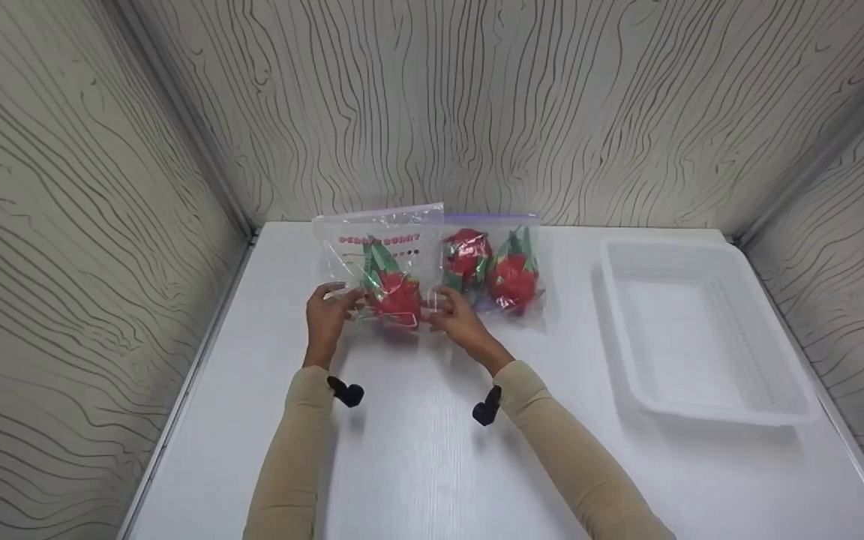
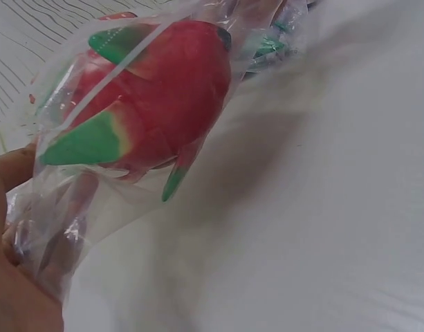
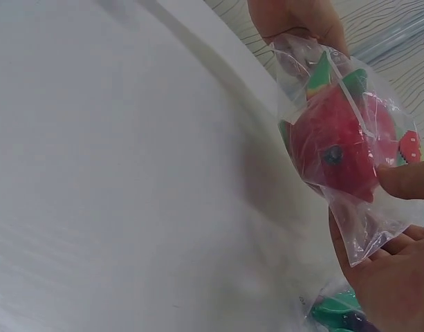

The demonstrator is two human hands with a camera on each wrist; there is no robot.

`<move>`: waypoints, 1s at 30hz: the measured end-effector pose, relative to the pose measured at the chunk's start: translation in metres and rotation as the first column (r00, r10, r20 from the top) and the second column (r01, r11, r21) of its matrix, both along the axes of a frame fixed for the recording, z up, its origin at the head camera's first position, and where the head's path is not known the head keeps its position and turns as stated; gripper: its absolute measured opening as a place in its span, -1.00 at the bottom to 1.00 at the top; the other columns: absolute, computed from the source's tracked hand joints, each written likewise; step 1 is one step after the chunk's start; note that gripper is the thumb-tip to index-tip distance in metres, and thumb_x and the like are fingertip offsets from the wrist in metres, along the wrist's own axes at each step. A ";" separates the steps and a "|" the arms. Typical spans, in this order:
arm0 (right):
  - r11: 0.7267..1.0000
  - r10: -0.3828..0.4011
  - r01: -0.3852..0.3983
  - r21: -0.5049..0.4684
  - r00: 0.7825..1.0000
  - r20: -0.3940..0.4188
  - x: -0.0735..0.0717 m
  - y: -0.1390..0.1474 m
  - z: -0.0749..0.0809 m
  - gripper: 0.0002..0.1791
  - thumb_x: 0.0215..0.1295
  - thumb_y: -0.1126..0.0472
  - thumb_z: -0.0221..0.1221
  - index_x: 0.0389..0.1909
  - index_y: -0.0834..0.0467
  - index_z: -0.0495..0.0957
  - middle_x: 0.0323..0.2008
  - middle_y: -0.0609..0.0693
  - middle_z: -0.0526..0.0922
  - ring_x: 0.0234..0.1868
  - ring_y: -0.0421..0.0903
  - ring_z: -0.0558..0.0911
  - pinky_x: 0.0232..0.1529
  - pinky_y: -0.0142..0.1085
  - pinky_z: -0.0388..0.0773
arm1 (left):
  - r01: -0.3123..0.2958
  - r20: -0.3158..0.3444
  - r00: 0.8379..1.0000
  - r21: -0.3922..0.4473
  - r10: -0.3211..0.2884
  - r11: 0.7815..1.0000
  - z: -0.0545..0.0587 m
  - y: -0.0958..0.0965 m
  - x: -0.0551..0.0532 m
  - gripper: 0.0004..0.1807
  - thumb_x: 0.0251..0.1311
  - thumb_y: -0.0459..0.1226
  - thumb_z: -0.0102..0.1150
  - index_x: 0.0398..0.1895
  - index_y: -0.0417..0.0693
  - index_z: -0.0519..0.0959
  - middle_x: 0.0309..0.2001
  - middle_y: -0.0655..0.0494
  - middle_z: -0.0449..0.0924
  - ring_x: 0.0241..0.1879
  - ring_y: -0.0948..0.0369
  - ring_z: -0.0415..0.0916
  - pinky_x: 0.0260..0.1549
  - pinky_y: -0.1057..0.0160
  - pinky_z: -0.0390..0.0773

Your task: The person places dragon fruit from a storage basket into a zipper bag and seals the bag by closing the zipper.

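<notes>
A clear zip bag [image 1: 342, 264] with red lettering holds one red dragon fruit [image 1: 396, 296] with green scales. My left hand [image 1: 327, 319] grips the lower left side of the bag, and some of its fingers show through the plastic in the left wrist view. On the other side my right hand [image 1: 466, 326] holds the lower right corner, its thumb [image 3: 409, 181] in front and its fingers behind and below. In both wrist views the fruit [image 2: 173, 90] hangs over the white table with a shadow beneath it.
Right beside the held bag, a second clear bag [image 1: 503, 223] with a purple zip lies on the table [image 1: 417, 450], two dragon fruits inside. A white plastic basket [image 1: 631, 367] stands at the right. Wood-patterned panels [image 1: 432, 112] enclose the back and sides.
</notes>
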State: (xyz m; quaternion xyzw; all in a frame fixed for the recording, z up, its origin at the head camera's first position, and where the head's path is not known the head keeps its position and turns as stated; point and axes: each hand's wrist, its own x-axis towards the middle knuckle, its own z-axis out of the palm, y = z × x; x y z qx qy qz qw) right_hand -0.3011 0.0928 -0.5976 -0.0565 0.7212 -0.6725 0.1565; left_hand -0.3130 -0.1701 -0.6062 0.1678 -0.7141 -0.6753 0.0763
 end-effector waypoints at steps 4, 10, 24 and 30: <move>1.000 0.000 0.000 -0.003 1.000 0.006 -0.003 -0.002 -0.003 -0.30 0.52 0.37 0.15 0.60 0.28 0.16 0.40 0.37 0.53 0.30 0.23 0.66 0.28 0.02 0.68 | -0.003 -0.013 1.000 0.014 0.003 1.000 0.001 -0.001 -0.004 -0.53 0.28 -0.23 0.47 0.14 -0.28 0.57 -0.27 -0.15 0.85 -0.43 0.25 0.76 -0.44 0.33 0.67; 1.000 0.009 -0.008 -0.023 0.999 0.034 -0.007 -0.006 -0.006 -0.33 0.55 0.40 0.09 0.60 0.30 0.14 0.38 0.35 0.55 0.28 0.19 0.69 0.28 0.01 0.69 | -0.008 -0.008 1.000 0.039 0.008 0.999 -0.001 -0.005 -0.008 -0.47 0.29 -0.23 0.46 0.21 -0.31 0.51 -0.27 -0.07 0.85 -0.47 0.30 0.73 -0.45 0.36 0.66; 0.999 -0.007 0.011 -0.039 0.996 0.084 -0.011 -0.008 -0.011 -0.30 0.58 0.36 0.07 0.64 0.27 0.08 0.32 0.40 0.54 0.21 0.27 0.69 0.33 0.14 0.62 | 0.075 0.088 0.993 0.085 -0.083 0.994 -0.001 -0.013 -0.009 -0.12 0.38 -0.18 0.36 0.65 -0.22 0.15 0.31 -0.25 0.60 0.11 0.08 0.69 0.14 0.14 0.65; 0.998 -0.014 0.020 -0.059 0.994 0.104 -0.013 -0.009 -0.013 -0.21 0.53 0.38 0.10 0.68 0.19 0.03 0.41 0.37 0.49 0.29 0.23 0.65 0.39 0.13 0.58 | 0.115 0.099 0.987 0.097 -0.124 0.989 -0.003 -0.016 -0.010 0.01 0.34 -0.25 0.36 0.72 -0.17 -0.01 0.56 -0.25 0.33 0.46 -0.04 0.43 0.40 0.01 0.53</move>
